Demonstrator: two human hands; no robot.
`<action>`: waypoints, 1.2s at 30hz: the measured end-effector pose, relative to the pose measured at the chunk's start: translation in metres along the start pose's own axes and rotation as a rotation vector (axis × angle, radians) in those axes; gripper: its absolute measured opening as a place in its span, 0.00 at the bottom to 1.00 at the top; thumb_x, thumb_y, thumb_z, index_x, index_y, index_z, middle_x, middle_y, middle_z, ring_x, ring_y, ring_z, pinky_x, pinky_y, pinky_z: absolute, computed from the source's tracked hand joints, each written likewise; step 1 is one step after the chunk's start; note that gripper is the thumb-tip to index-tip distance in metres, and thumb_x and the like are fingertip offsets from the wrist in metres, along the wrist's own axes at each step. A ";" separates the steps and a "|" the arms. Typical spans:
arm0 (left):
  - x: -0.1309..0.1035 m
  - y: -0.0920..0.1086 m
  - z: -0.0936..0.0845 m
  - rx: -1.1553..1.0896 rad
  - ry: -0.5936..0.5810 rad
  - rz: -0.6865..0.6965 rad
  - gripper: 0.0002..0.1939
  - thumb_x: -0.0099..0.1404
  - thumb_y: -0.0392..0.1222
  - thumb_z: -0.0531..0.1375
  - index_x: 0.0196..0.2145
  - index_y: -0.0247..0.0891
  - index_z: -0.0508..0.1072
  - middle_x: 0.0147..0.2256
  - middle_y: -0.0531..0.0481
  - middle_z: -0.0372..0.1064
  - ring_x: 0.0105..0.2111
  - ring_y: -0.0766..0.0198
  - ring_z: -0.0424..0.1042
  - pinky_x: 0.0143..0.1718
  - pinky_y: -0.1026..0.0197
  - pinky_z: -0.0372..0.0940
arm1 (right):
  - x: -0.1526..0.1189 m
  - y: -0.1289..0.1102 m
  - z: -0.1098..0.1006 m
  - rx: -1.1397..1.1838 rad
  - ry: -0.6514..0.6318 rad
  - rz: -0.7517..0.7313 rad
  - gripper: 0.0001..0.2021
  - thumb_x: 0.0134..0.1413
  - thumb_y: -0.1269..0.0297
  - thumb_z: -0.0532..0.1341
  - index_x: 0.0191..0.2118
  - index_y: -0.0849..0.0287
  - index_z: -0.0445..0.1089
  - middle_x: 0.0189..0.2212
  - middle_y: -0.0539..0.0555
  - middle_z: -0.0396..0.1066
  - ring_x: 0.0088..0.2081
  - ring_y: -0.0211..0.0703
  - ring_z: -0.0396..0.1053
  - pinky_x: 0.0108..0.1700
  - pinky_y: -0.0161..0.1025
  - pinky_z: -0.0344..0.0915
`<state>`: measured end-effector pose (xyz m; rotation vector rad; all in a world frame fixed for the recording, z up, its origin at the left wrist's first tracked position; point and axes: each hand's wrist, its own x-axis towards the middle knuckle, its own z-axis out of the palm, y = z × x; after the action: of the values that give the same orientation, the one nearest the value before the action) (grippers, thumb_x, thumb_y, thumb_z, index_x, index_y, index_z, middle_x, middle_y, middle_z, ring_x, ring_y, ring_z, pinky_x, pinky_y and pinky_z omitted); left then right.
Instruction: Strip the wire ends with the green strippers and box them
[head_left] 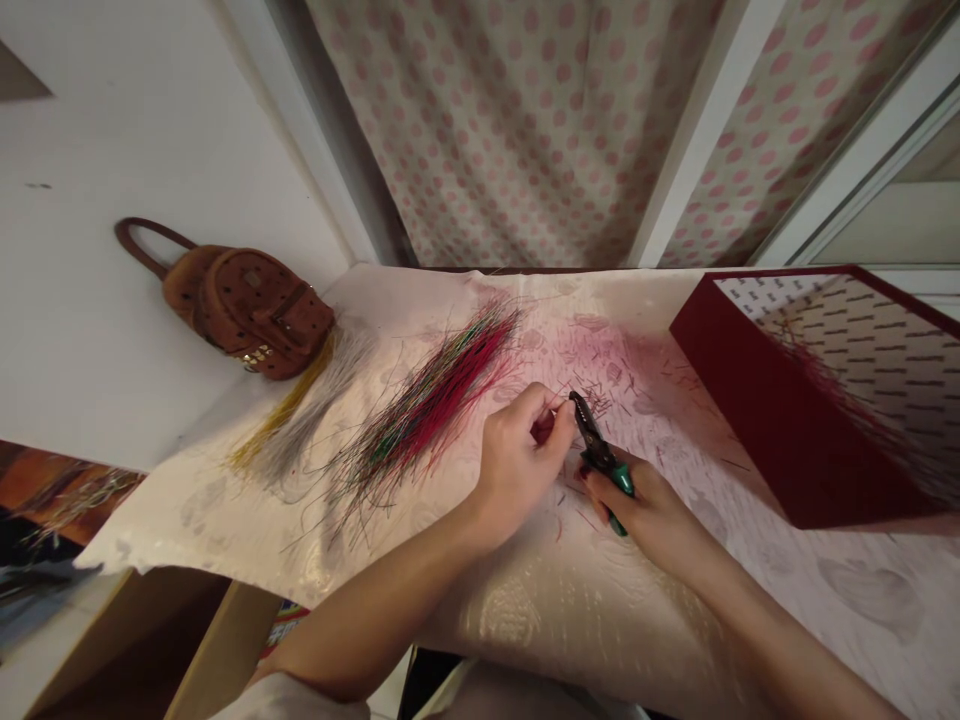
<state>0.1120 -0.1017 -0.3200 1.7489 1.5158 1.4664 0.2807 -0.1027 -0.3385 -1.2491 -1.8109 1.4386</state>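
My right hand (626, 492) is wrapped round the green handles of a black-jawed wire stripper (594, 438). Close to its jaw tips, my left hand (529, 445) pinches something thin, too small to make out clearly. Left of my hands lies a bundle of red, green and dark wires (450, 395) on the pale patterned cloth (420, 520). Short cut pieces (596, 390) are scattered beyond the tool. Grey wires (319, 405) and yellow wires (289, 405) lie farther left.
A brown backpack-shaped bag (255, 305) rests at the back left by the white wall. On the right stands an open dark red box (787, 430) with thin wires inside. A dotted curtain (525, 130) hangs behind the table.
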 end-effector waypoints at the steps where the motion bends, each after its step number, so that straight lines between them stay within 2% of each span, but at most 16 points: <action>1: 0.000 0.000 0.000 0.002 -0.002 -0.003 0.13 0.72 0.43 0.58 0.28 0.38 0.65 0.21 0.58 0.57 0.21 0.71 0.56 0.24 0.65 0.52 | 0.000 0.001 0.000 -0.011 0.011 0.009 0.09 0.63 0.59 0.55 0.31 0.54 0.63 0.21 0.47 0.61 0.26 0.42 0.60 0.31 0.40 0.57; 8: -0.001 -0.004 0.000 -0.015 -0.065 -0.016 0.12 0.74 0.46 0.56 0.32 0.39 0.67 0.25 0.56 0.61 0.24 0.69 0.60 0.28 0.64 0.55 | 0.000 0.000 -0.002 -0.107 0.100 0.051 0.10 0.63 0.56 0.55 0.31 0.54 0.62 0.19 0.45 0.61 0.23 0.40 0.58 0.27 0.39 0.53; 13: 0.000 -0.010 -0.002 0.041 -0.075 0.028 0.20 0.75 0.49 0.54 0.26 0.39 0.57 0.23 0.56 0.52 0.24 0.67 0.53 0.27 0.62 0.50 | 0.002 0.000 -0.005 -0.212 0.181 0.021 0.10 0.62 0.57 0.55 0.31 0.54 0.62 0.20 0.46 0.62 0.23 0.41 0.60 0.27 0.38 0.53; 16: 0.001 -0.012 -0.002 0.040 -0.047 0.092 0.20 0.76 0.46 0.52 0.26 0.40 0.55 0.25 0.54 0.54 0.27 0.65 0.56 0.31 0.61 0.54 | 0.003 0.002 -0.005 -0.277 0.208 0.004 0.09 0.61 0.58 0.54 0.31 0.54 0.61 0.21 0.47 0.63 0.24 0.42 0.62 0.29 0.38 0.54; 19: 0.001 -0.010 -0.002 -0.018 -0.003 0.181 0.15 0.76 0.43 0.52 0.29 0.39 0.61 0.31 0.50 0.62 0.34 0.62 0.64 0.39 0.59 0.60 | 0.004 0.002 -0.006 -0.323 0.228 0.010 0.07 0.60 0.59 0.55 0.33 0.55 0.62 0.23 0.49 0.66 0.27 0.45 0.64 0.31 0.39 0.55; 22: -0.001 -0.006 -0.004 -0.114 -0.002 0.224 0.12 0.76 0.43 0.51 0.37 0.39 0.70 0.39 0.45 0.69 0.41 0.59 0.69 0.44 0.56 0.64 | 0.004 0.001 -0.005 -0.357 0.216 0.023 0.07 0.59 0.59 0.55 0.33 0.55 0.63 0.24 0.50 0.67 0.27 0.45 0.64 0.32 0.39 0.55; 24: -0.003 -0.004 -0.004 -0.181 -0.041 0.208 0.14 0.77 0.46 0.50 0.39 0.39 0.72 0.41 0.43 0.72 0.41 0.58 0.71 0.43 0.56 0.66 | 0.004 0.000 -0.005 -0.376 0.200 0.022 0.06 0.59 0.60 0.55 0.33 0.55 0.63 0.23 0.51 0.67 0.26 0.45 0.64 0.31 0.39 0.55; 28: -0.007 -0.002 -0.001 -0.361 -0.125 0.152 0.17 0.78 0.49 0.49 0.36 0.39 0.71 0.37 0.44 0.73 0.38 0.59 0.72 0.37 0.58 0.67 | 0.004 0.000 -0.005 -0.387 0.178 0.015 0.05 0.58 0.62 0.54 0.35 0.55 0.65 0.26 0.52 0.70 0.28 0.46 0.66 0.32 0.39 0.55; 32: -0.006 -0.008 0.004 -0.477 -0.143 0.044 0.20 0.78 0.50 0.49 0.28 0.40 0.62 0.26 0.51 0.63 0.29 0.64 0.67 0.34 0.59 0.66 | 0.004 0.000 -0.006 -0.363 0.166 0.020 0.06 0.58 0.61 0.55 0.34 0.56 0.65 0.26 0.52 0.69 0.29 0.46 0.65 0.33 0.40 0.55; 36: 0.000 -0.013 0.004 -0.526 -0.097 -0.051 0.22 0.78 0.53 0.50 0.27 0.40 0.58 0.23 0.55 0.56 0.24 0.67 0.60 0.27 0.61 0.60 | 0.005 0.000 -0.010 -0.281 0.141 0.020 0.08 0.57 0.58 0.56 0.30 0.55 0.64 0.24 0.50 0.66 0.27 0.44 0.63 0.31 0.39 0.53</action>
<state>0.1098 -0.0961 -0.3317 1.4273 0.9962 1.5514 0.2868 -0.0936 -0.3358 -1.4688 -1.9551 1.1018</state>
